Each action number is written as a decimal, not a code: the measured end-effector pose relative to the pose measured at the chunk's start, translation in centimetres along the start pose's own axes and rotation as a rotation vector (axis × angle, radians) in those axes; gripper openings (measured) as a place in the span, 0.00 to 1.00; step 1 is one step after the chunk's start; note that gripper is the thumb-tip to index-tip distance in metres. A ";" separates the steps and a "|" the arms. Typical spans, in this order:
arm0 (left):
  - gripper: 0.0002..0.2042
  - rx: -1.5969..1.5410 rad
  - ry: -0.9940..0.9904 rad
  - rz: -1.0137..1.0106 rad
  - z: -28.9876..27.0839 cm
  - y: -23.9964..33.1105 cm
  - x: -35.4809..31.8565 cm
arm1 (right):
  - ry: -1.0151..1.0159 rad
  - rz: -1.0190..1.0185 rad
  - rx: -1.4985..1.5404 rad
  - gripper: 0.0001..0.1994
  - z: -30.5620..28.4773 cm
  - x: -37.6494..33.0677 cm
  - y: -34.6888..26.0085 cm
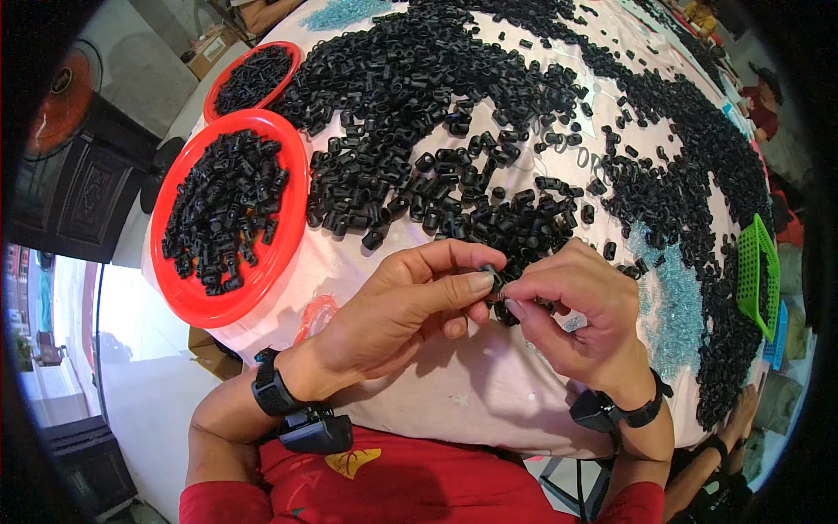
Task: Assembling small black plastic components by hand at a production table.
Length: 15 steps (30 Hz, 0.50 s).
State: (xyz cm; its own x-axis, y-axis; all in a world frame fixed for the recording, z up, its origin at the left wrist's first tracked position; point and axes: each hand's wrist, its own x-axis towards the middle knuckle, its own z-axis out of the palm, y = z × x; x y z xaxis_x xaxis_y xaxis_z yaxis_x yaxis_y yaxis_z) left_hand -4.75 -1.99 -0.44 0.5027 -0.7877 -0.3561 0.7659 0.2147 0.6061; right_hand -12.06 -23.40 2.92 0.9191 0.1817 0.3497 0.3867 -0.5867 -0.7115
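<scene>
My left hand (410,301) pinches a small dark ring-like piece (491,278) between thumb and fingertips. Right beside it, the thumb and forefinger of my right hand (580,314) are pressed together at the piece's edge. Whatever those right fingertips hold is too small to make out. Just beyond both hands lies a heap of short black plastic tube pieces (454,188), spread across the pale cloth-covered table (410,397).
At the left stand a large red plate (297,218) of black pieces and a smaller red plate (295,63) behind it. Clear bluish bits (672,306) lie at the right, near a green basket (752,279). Another person's hand (742,410) rests at the lower right edge.
</scene>
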 end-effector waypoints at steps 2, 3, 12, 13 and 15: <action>0.13 0.017 0.010 -0.004 -0.1 0.0 0.0 | 0.050 -0.032 -0.060 0.13 0.1 0.0 -0.1; 0.13 0.034 0.022 -0.009 -0.1 0.0 0.0 | 0.049 -0.032 -0.060 0.13 0.2 0.0 -0.1; 0.14 0.197 -0.004 0.048 0.2 0.4 -0.2 | 0.116 -0.021 -0.091 0.11 -0.1 0.0 -0.5; 0.14 0.196 -0.003 0.047 0.1 0.3 -0.2 | 0.119 -0.016 -0.090 0.12 -0.1 -0.1 -0.4; 0.16 0.438 -0.013 0.143 0.3 -0.1 -0.3 | 0.122 -0.009 -0.089 0.12 -0.2 -0.2 -0.5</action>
State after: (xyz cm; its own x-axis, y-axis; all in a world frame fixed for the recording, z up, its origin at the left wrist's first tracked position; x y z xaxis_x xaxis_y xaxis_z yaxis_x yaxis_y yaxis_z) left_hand -5.08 -1.97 -0.24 0.5838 -0.7758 -0.2394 0.4458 0.0599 0.8931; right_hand -12.41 -23.27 3.34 0.8973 0.0934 0.4315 0.3819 -0.6543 -0.6527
